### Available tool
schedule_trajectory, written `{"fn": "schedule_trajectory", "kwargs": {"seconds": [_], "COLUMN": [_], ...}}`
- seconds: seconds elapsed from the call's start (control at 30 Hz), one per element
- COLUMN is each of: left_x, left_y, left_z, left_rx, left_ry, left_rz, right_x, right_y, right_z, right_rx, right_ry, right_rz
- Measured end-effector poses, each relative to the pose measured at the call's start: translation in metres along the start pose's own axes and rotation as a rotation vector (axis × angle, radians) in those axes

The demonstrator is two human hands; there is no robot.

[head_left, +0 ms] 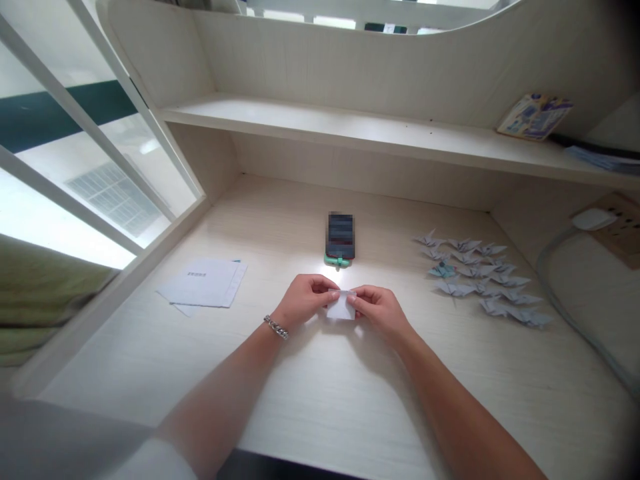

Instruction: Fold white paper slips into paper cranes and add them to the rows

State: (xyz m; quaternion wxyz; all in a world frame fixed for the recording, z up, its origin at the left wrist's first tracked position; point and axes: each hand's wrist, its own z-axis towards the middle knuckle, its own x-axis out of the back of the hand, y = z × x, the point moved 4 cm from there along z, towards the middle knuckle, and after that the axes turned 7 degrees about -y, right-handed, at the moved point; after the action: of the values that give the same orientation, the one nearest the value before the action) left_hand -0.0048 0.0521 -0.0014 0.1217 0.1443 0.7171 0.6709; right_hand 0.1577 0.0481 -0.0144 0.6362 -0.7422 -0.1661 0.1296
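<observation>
A small folded piece of white paper (341, 307) is held above the pale wood desk (320, 380), just in front of my body. My left hand (303, 300) pinches its left side between thumb and fingers, and my right hand (379, 311) pinches its right side. A chain bracelet (277, 327) circles my left wrist. Behind the hands lies a phone (340, 237) with a pixelated screen and a green attachment at its near end. To the left rests a stack of white paper sheets (203, 283).
Several grey paper origami cranes (480, 280) lie in rows on the right of the desk. A grey cable (555, 300) curves along the right side near a wall socket panel (615, 227). A shelf (350, 127) spans above, holding a booklet (535, 117). A window frame (100, 147) stands at the left.
</observation>
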Motion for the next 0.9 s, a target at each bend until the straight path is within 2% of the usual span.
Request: {"fn": "schedule_trajectory", "kwargs": {"seconds": [0.27,0.47,0.9], "left_x": [-0.005,-0.006,-0.004], "left_y": [-0.006,0.003,0.009], "left_z": [-0.002,-0.002,-0.002], "left_rx": [0.079,0.045,-0.035], "left_ry": [-0.049,-0.038,-0.039], "left_rz": [-0.012,-0.02,0.082], "right_x": [-0.002,0.0,0.0], "right_y": [0.007,0.008,0.007], "right_z": [-0.01,-0.01,-0.013], "right_rx": [-0.022,-0.035,0.014], "right_ry": [0.114,0.121,0.108], "right_rz": [0.046,0.121,0.115]}}
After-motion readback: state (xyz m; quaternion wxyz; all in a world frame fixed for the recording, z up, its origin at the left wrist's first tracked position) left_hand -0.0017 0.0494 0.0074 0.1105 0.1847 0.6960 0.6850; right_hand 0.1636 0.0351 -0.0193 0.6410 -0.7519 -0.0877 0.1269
